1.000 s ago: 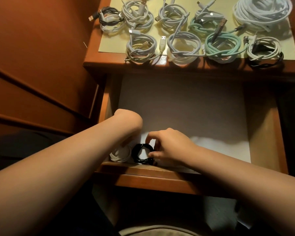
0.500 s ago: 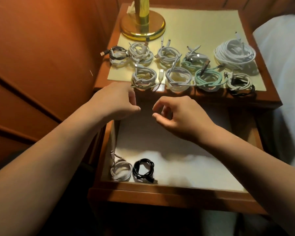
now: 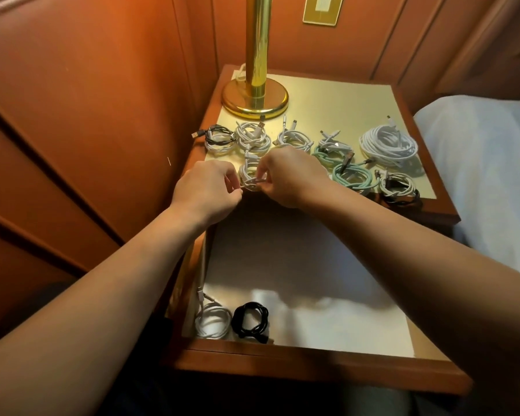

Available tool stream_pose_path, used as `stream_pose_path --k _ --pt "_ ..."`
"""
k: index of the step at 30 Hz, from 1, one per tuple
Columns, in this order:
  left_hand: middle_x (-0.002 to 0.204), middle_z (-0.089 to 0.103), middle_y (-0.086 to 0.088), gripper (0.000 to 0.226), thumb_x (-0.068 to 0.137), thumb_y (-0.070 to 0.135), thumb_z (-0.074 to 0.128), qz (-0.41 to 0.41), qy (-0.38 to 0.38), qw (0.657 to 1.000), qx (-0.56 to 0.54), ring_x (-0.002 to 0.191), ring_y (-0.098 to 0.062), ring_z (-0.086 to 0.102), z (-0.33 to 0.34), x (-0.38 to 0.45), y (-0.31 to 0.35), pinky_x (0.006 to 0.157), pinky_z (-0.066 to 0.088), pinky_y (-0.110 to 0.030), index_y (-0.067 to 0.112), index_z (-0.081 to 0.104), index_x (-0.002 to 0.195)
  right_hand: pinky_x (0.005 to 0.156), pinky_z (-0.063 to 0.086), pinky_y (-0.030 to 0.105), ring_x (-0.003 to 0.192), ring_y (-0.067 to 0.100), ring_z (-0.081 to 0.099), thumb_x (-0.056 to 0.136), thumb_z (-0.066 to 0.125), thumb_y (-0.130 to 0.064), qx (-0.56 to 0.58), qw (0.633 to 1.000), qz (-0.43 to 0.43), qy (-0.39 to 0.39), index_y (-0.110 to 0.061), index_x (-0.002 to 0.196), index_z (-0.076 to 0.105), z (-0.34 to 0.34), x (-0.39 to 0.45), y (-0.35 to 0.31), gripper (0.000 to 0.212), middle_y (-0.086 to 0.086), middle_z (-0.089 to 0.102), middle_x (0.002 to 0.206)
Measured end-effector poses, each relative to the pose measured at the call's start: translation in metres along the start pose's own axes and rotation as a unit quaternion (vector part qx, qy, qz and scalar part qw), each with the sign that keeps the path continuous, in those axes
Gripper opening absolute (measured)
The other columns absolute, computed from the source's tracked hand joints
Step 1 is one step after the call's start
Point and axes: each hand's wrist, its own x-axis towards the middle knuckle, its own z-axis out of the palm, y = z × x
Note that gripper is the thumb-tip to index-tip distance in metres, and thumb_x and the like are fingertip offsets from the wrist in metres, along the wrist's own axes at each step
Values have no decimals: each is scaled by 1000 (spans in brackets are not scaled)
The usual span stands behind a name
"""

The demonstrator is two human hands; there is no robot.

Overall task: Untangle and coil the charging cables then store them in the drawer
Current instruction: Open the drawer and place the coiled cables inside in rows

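A: Cables first, biggest down. The drawer (image 3: 312, 352) is pulled out toward the person, with two coils in its near-left corner: a white coil (image 3: 212, 322) and a black coil (image 3: 250, 320) side by side, just about touching. Everything else sits on the bench (image 3: 415, 202) behind it.

B: What's left up there?

A: A big white bundle (image 3: 388, 144) at the far right, two teal coils (image 3: 353, 175), a white-and-black coil (image 3: 398, 187) at the front right, and several small white ones in a row before the lamp base (image 3: 254, 99).

B: And the one being worked?

A: A small white coil (image 3: 249, 174) at the front edge of the bench, just above the drawer's back. Both hands meet on it. The left hand (image 3: 206, 189) comes in from the left, its fingers (image 3: 233, 183) pinching a strand at the coil's near-left rim. The right hand (image 3: 288, 178) comes from the right, its fingers (image 3: 260, 175) curled in and nipping the near-right rim.

B: Which is closer?

A: About equal; the coil lies between them, slightly beyond the fingertips, lying flat. A plug end sticks up and away at its far side.

B: So the move?

A: I'd judge a lift, then a straight carry back toward the body, down to the drawer's near-left, beside the black coil.
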Motion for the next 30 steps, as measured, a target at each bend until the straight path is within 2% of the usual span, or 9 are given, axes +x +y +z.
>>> stream_pose_path --k 6,10,13,15,18,20,24,27,30 --pt "96 74 3 14 89 36 75 29 59 998 -6 90 -20 66 -2 2 4 76 57 -36 27 77 99 70 53 27 83 11 67 95 74 -33 90 993 12 70 -27 109 79 -17 -14 10 15 -6 77 98" --pt "114 70 2 37 91 42 74 53 15 998 27 104 -22 64 4 7 7 86 57 -40 31 72 126 62 42 17 66 -5 56 94 77 -35 137 985 -6 107 -27 107 79 -36 -43 20 16 -10 74 89" --pt "115 70 2 24 93 40 73 44 -5 997 63 102 -21 64 10 12 13 84 57 -38 28 79 113 58 37 16 58 -13 50 91 79 -38 150 982 -11 117 -30 104 80 -44 -65 25 15 -16 70 81" --pt "114 72 3 18 91 38 75 42 -1 996 76 101 -20 66 12 12 17 83 57 -38 29 80 106 57 39 18 56 -13 51 89 81 -40 161 981 -2 108 -32 104 80 -47 -79 29 16 -18 68 78" --pt "114 72 3 18 89 35 78 34 4 996 81 101 -21 68 12 10 19 85 59 -41 30 79 106 58 43 21 58 -8 56 89 81 -41 174 982 13 77 -34 101 79 -50 -103 35 14 -19 67 74" --pt "113 73 2 16 90 33 77 37 15 996 75 100 -21 67 14 7 18 81 59 -39 30 80 106 58 44 20 61 -8 59 88 80 -41 174 983 24 53 -35 99 80 -50 -119 39 12 -21 65 72" --pt "109 73 4 18 91 37 76 57 28 996 60 98 -19 64 8 -4 21 72 45 -30 28 81 106 63 58 30 67 -2 64 88 79 -43 176 982 66 3 -39 98 78 -39 -156 48 10 -22 68 76" --pt "100 74 4 19 89 37 77 87 30 995 21 87 -17 66 -3 -23 25 68 50 -32 26 82 103 72 62 37 73 2 66 90 78 -41 176 977 111 -48 -40 98 76 -27 -177 56 9 -21 69 79" --pt "89 72 5 15 88 32 79 153 40 987 -11 70 -13 63 -10 -49 33 60 56 -36 22 82 99 76 62 36 74 1 66 90 79 -40 166 974 129 -86 -40 98 75 -23 -185 61 9 -21 67 79"
